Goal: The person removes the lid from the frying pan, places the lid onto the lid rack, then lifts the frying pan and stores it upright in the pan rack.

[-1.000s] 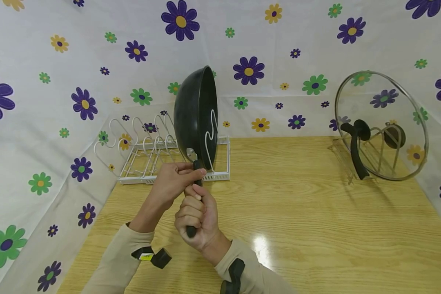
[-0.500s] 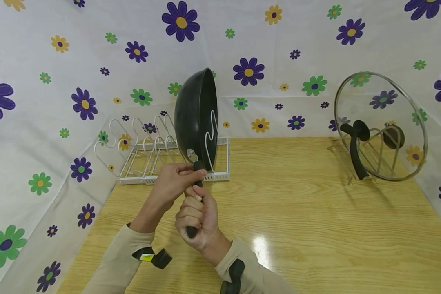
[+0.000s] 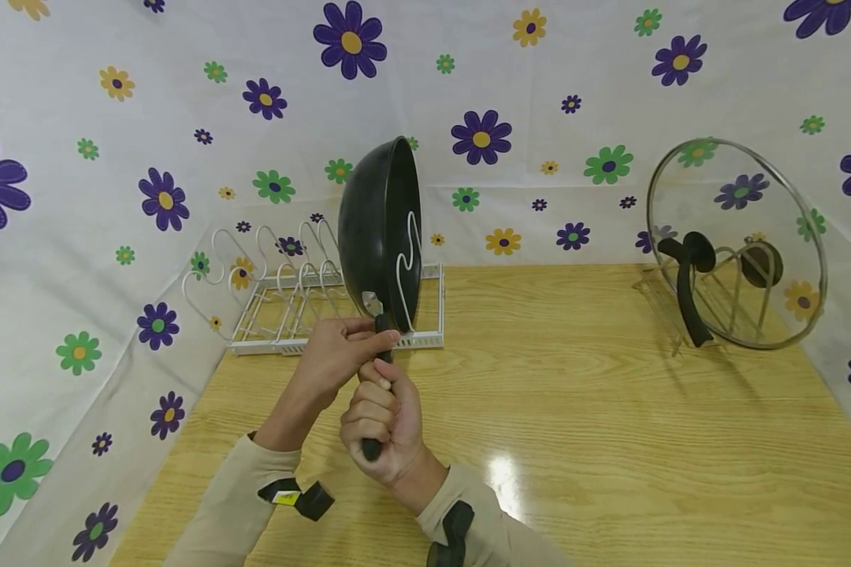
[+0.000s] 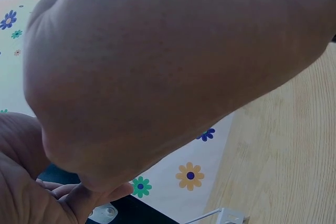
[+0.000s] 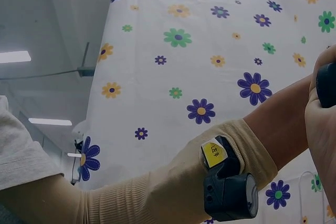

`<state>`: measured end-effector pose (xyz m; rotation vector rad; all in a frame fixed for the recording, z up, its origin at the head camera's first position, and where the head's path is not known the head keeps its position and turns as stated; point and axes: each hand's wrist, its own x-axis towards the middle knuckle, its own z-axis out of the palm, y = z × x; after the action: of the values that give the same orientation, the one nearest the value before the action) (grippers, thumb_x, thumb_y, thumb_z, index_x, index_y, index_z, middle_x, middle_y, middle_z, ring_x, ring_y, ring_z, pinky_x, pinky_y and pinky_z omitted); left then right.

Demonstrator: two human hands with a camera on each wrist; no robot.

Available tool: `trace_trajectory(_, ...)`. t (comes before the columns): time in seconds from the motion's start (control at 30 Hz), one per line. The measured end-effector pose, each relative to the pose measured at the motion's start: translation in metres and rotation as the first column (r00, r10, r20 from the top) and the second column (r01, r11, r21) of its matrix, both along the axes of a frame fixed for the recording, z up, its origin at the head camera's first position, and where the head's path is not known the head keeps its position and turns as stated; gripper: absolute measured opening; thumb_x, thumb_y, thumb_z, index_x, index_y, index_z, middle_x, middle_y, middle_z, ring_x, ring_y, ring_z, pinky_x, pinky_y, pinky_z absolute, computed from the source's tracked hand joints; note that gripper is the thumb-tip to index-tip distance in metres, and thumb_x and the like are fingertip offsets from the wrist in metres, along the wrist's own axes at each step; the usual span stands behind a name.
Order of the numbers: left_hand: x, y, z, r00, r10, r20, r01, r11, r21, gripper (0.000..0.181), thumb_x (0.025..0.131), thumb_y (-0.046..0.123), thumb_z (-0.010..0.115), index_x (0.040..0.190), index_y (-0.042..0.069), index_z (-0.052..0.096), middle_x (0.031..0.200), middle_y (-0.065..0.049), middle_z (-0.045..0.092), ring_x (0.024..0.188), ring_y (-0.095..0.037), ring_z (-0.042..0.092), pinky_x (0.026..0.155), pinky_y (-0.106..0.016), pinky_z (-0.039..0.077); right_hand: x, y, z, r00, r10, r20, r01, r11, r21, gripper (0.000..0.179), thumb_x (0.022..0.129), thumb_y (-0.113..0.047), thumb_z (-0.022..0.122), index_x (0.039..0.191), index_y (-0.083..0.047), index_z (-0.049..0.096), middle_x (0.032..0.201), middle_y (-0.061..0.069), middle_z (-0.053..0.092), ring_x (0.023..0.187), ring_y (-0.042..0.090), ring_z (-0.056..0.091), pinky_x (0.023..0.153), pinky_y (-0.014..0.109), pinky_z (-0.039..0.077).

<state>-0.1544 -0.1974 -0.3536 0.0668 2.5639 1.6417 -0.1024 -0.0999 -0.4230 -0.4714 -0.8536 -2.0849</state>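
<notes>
A deep black wok [image 3: 365, 228] stands on its side in the right end of a white wire rack [image 3: 255, 335], its open face turned right. My right hand [image 3: 379, 421] grips the black handle [image 3: 371, 450], whose butt end sticks out below the fist. Higher up, close to the metal bracket [image 3: 372, 302], my left hand [image 3: 336, 350] pinches the same handle between thumb and fingers. In the left wrist view, my left hand and wrist [image 4: 131, 77] cover much of the wok. At the right edge of the right wrist view, the handle end [image 5: 326, 85] shows in my right hand.
At the back right, a round glass lid [image 3: 737, 315] with a steel rim and black handle [image 3: 691, 307] leans upright in a thin wire stand [image 3: 670, 315]. Flower-patterned cloth [image 3: 510, 71] hangs behind and left of the wooden table [image 3: 574, 441].
The wok's top rim has dropped slightly in the head view. Both hands keep their hold on the handle and have barely shifted. The lid stays put.
</notes>
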Motion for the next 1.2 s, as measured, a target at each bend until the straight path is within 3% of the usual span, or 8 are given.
trace_trajectory(0.13,0.0001,0.0,-0.0006,1.0,0.005,0.008,-0.005,1.0,0.007,0.039,0.091,0.025,0.078,0.065,0.008,0.053,0.057,0.002,0.045,0.052,-0.014,0.041,0.048,-0.024,0.034,-0.0001,0.0003,-0.0002,1.0,-0.002,-0.001,0.002,1.0,0.007,0.037,0.109,-0.02,0.043,0.072,-0.018,0.036,0.051,-0.009,0.029,0.039,0.002,0.023,0.042,0.014,0.024)
trace_trajectory(0.3,0.0003,0.0003,-0.0018,0.999,0.016,0.03,-0.016,1.0,0.007,0.031,0.091,0.025,0.078,0.074,0.004,0.064,0.067,0.0,0.058,0.058,-0.015,0.05,0.053,-0.024,0.042,0.0001,0.0005,-0.0012,1.0,0.004,-0.001,-0.004,1.0,0.007,0.037,0.108,-0.02,0.043,0.072,-0.018,0.035,0.051,-0.009,0.029,0.039,0.002,0.023,0.042,0.013,0.024)
trace_trajectory(0.47,0.0005,0.0004,-0.0035,0.999,0.011,0.034,-0.012,1.0,0.023,0.031,0.091,0.025,0.077,0.076,0.002,0.063,0.059,0.002,0.05,0.053,-0.014,0.045,0.049,-0.024,0.037,0.0004,0.0006,-0.0021,1.0,0.006,-0.001,-0.006,1.0,0.008,0.037,0.108,-0.02,0.044,0.072,-0.018,0.035,0.051,-0.009,0.029,0.039,0.002,0.023,0.042,0.013,0.024)
trace_trajectory(0.6,0.0005,0.0005,-0.0041,1.0,0.0,0.026,-0.001,1.0,0.023,0.028,0.092,0.024,0.077,0.08,0.001,0.066,0.061,0.002,0.055,0.054,-0.014,0.047,0.05,-0.024,0.039,0.0006,0.0013,-0.0028,1.0,0.006,0.001,-0.006,1.0,0.013,0.036,0.108,-0.019,0.044,0.073,-0.018,0.036,0.051,-0.01,0.028,0.039,0.001,0.023,0.042,0.013,0.025)
trace_trajectory(0.87,0.0013,0.0005,-0.0062,1.0,-0.01,0.018,0.01,1.0,0.023,0.032,0.093,0.024,0.076,0.074,0.003,0.061,0.059,0.002,0.05,0.053,-0.014,0.044,0.049,-0.024,0.037,0.0013,0.0034,-0.0051,1.0,0.007,-0.001,-0.007,0.999,0.041,0.035,0.108,-0.02,0.045,0.074,-0.017,0.037,0.051,-0.01,0.029,0.039,0.002,0.024,0.042,0.013,0.024)
trace_trajectory(1.03,0.0025,0.0003,-0.0079,1.0,-0.02,0.017,0.02,1.0,0.005,0.028,0.093,0.026,0.077,0.088,-0.001,0.072,0.072,-0.005,0.067,0.061,-0.016,0.056,0.055,-0.027,0.048,0.0023,0.0054,-0.0068,1.0,0.009,0.007,-0.01,0.997,0.073,0.035,0.107,-0.019,0.045,0.073,-0.017,0.037,0.051,-0.01,0.028,0.039,0.001,0.023,0.042,0.013,0.023)
trace_trajectory(1.13,0.0033,-0.0004,-0.0079,0.999,-0.025,0.025,0.025,1.0,-0.013,0.034,0.092,0.028,0.077,0.104,-0.004,0.074,0.096,-0.014,0.075,0.076,-0.019,0.066,0.067,-0.03,0.055,0.0023,0.0067,-0.008,1.0,0.006,0.005,-0.006,0.995,0.102,0.035,0.106,-0.02,0.046,0.073,-0.017,0.037,0.051,-0.01,0.028,0.04,0.001,0.023,0.041,0.013,0.022)
trace_trajectory(1.2,0.0033,-0.0004,-0.0082,0.999,-0.028,0.029,0.029,0.999,-0.029,0.037,0.093,0.028,0.077,0.109,-0.005,0.073,0.102,-0.016,0.075,0.082,-0.02,0.068,0.072,-0.03,0.056,0.0022,0.0077,-0.0089,1.0,0.002,-0.002,-0.002,0.992,0.123,0.035,0.106,-0.02,0.047,0.073,-0.017,0.036,0.051,-0.011,0.028,0.04,0.001,0.023,0.041,0.013,0.022)
